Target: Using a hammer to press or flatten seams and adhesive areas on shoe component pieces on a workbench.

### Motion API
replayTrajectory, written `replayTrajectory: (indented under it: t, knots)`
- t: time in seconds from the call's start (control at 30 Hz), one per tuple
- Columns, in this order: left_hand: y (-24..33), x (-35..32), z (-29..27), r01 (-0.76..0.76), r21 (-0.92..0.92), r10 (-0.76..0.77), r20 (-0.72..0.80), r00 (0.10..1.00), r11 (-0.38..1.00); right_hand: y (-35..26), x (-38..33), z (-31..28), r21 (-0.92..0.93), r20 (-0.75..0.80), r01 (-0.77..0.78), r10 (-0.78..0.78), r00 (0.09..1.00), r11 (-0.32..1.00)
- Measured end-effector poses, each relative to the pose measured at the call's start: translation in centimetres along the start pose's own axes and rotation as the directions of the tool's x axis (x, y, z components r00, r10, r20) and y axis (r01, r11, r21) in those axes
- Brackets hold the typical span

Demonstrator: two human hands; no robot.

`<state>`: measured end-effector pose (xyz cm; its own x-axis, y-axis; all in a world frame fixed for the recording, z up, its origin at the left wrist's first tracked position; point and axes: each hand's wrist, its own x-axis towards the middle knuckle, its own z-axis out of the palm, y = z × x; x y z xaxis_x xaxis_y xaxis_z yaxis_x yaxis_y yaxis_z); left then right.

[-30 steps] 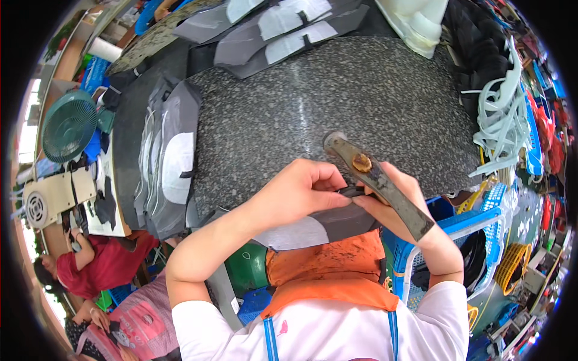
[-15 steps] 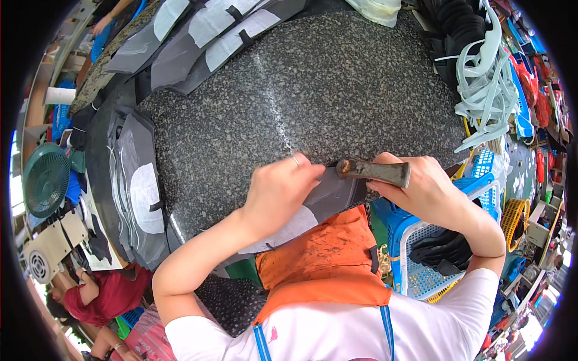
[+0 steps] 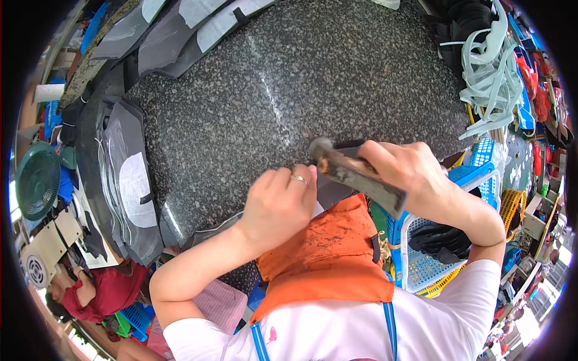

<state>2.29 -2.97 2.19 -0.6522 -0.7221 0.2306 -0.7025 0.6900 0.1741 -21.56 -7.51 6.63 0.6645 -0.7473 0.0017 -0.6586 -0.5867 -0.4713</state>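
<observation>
My right hand (image 3: 409,174) is closed round a hammer (image 3: 361,179), whose metal head reaches left over the near edge of a speckled stone slab (image 3: 229,132). The hammer head is slightly smeared by motion. Close beside it, my left hand (image 3: 278,201) has its fingers curled and pressed on a dark grey sheet piece (image 3: 331,191) at the slab's edge. Most of that piece is hidden under my hands, the hammer and an orange apron (image 3: 325,253). A thin pale edge shows by my left wrist.
Stacked grey pieces with white patches (image 3: 138,189) lie left, with more grey pieces (image 3: 180,36) at far left. Pale strips (image 3: 490,78) hang at far right beside black material. A blue-and-white basket (image 3: 430,265) holds black pieces. A green fan (image 3: 37,180) and a person in red (image 3: 114,292) are left.
The hammer has swung left and tilted, its head now beside my left fingers. My left hand has shifted down and curled more. Less of the grey piece and its white patch shows.
</observation>
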Motion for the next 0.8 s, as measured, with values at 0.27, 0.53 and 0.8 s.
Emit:
replayTrajectory:
  t: [0.27, 0.53, 0.8]
  knots:
    - [0.0, -0.9, 0.0, 0.087, -0.177, -0.105, -0.099, 0.99, 0.98, 0.0, 0.1, 0.7, -0.011, 0.031, 0.041, -0.04, 0.999, 0.999]
    - [-2.4, 5.3, 2.6, 0.136, -0.369, -0.176, -0.076, 0.981, 0.92, 1.2, -1.0, -2.5, -0.01, -0.032, -0.18, 0.18, 0.983, 0.984]
    - [-1.6, 3.1, 1.3, 0.218, -0.539, -0.264, -0.009, 0.964, 0.814, 2.8, -2.6, -1.0, -0.018, 0.005, -0.223, 0.223, 0.975, 0.975]
